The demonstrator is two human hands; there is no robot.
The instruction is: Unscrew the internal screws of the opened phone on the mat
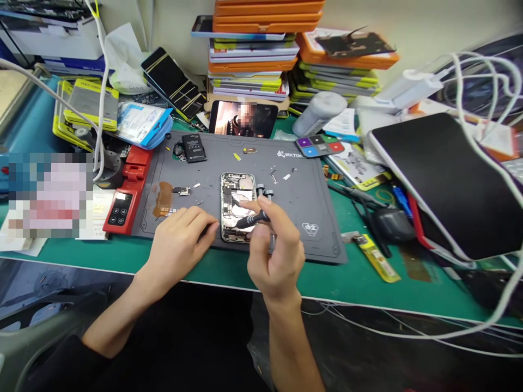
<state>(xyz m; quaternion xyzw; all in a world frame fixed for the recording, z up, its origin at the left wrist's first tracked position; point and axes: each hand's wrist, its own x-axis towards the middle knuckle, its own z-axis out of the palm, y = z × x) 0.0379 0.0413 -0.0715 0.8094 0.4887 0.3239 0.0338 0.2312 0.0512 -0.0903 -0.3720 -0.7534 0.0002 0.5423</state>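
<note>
An opened phone (231, 186) lies on the grey work mat, its circuit boards and inner metal parts exposed. My right hand (274, 247) is closed around a black screwdriver (254, 219), whose tip points down and left into the phone's lower part. One finger of that hand reaches over the phone's middle. Just left of the phone, my left hand (183, 234) rests with its fingers curled and thumb drawn against them. Whether anything sits in that pinch is hidden. Two small grey knobs (264, 190) stand at the phone's right edge.
On the mat (196, 212) lie a black battery (194, 148), a small metal part (182, 191) and loose bits. A red device (118, 211) borders it at left. Behind, a phone with a lit screen (223, 120) leans before stacked boxes (253, 51). A black tablet-like panel (445, 179) stands right.
</note>
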